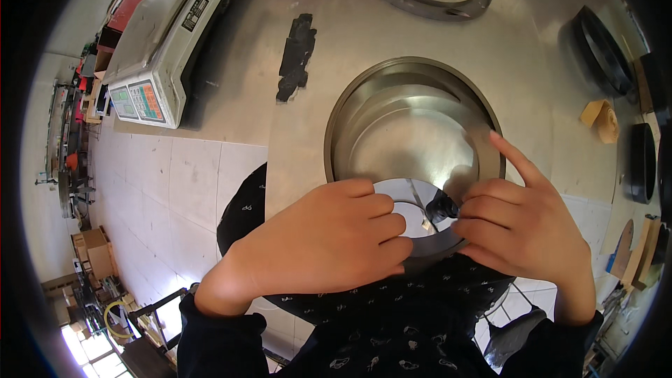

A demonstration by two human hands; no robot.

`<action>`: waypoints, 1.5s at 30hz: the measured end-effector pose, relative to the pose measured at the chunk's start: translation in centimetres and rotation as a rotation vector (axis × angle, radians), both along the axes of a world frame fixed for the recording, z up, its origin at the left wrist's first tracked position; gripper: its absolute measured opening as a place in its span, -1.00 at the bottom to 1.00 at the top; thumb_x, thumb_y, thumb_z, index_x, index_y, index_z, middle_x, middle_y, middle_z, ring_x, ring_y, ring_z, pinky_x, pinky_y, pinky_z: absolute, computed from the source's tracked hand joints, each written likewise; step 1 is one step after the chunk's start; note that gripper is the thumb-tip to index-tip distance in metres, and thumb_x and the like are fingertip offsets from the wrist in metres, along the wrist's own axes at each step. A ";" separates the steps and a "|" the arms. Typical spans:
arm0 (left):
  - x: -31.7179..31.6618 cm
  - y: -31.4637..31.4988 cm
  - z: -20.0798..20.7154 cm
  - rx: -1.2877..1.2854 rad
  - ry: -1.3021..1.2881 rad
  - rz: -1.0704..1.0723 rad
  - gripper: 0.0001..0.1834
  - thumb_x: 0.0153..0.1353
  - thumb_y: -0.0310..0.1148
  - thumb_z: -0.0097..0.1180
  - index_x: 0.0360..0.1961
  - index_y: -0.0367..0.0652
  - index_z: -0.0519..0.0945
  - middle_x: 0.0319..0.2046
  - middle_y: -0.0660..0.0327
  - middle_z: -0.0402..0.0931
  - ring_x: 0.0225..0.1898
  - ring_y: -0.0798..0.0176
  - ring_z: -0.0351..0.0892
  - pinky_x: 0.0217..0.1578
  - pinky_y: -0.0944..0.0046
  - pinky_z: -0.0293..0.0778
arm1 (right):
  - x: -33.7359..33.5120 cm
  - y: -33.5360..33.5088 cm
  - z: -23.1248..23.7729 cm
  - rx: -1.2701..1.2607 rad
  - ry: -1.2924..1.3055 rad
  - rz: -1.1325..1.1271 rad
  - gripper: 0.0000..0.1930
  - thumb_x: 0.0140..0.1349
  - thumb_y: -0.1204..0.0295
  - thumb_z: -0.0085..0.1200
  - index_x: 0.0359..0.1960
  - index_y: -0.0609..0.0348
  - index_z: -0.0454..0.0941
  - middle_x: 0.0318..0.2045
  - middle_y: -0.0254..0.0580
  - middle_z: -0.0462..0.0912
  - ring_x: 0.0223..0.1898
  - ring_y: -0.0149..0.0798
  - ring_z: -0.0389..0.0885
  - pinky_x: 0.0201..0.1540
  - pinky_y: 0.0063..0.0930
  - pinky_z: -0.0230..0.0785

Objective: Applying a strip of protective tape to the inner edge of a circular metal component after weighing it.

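The round metal part (pixel 344 113) is best steadied on the counter (pixel 539 80) by the left hand (pixel 329 238) and right hand (pixel 528 224), both mostly curled, though their near-rim grip cannot be told.

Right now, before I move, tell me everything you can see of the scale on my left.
The scale stands at the left side of the metal-looking table. It has a pale, boxy body, a worn, grey, metallic-looking platform on top and a dark label on one side. Its sloped front carries greenish displays beside an orange-and-green keypad. No load shows on the visible platform; its far end is cut off. Neither the left hand nor right hand touches it.
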State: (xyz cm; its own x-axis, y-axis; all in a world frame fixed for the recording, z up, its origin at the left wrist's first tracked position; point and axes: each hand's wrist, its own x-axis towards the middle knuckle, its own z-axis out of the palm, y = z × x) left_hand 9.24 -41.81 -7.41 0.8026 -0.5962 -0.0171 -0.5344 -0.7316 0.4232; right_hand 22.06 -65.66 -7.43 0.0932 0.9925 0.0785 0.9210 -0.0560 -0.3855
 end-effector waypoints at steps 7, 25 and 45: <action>3.2 2.5 0.2 -0.199 -0.325 0.521 -0.44 0.02 -0.21 0.45 0.04 -0.21 0.60 0.00 0.06 0.57 0.08 -0.07 0.52 0.06 0.10 0.44 | 1.4 1.2 1.4 0.214 0.009 -0.347 -0.57 0.07 0.35 0.32 0.02 0.10 0.61 0.04 -0.16 0.61 0.14 -0.02 0.57 0.38 0.03 0.20; 7.0 2.4 -3.7 -0.139 -0.326 0.751 -0.64 0.11 -0.53 0.22 -0.01 -0.17 0.62 -0.19 0.07 0.67 -0.15 -0.01 0.67 -0.12 0.13 0.55 | 4.1 6.9 -3.7 0.248 -0.032 -0.675 -0.79 0.19 0.47 0.13 -0.13 0.14 0.59 -0.27 -0.11 0.69 -0.19 0.01 0.67 -0.13 -0.15 0.50; 3.9 3.2 -0.4 -0.202 -0.295 0.331 -0.49 0.05 -0.34 0.40 0.04 -0.21 0.57 -0.04 0.10 0.58 0.06 -0.08 0.53 0.08 0.04 0.46 | -0.9 1.5 0.5 0.051 -0.022 -0.053 -0.55 0.06 0.09 0.34 -0.13 0.14 0.64 -0.13 -0.21 0.65 -0.01 -0.12 0.60 0.23 -0.06 0.38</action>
State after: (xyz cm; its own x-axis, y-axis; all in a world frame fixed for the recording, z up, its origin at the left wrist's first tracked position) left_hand 13.15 -38.65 -7.77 0.9031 -0.2760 0.3291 -0.4053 -0.8014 0.4399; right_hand 21.13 -64.13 -6.93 0.1435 0.9809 0.1311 0.9255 -0.0861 -0.3688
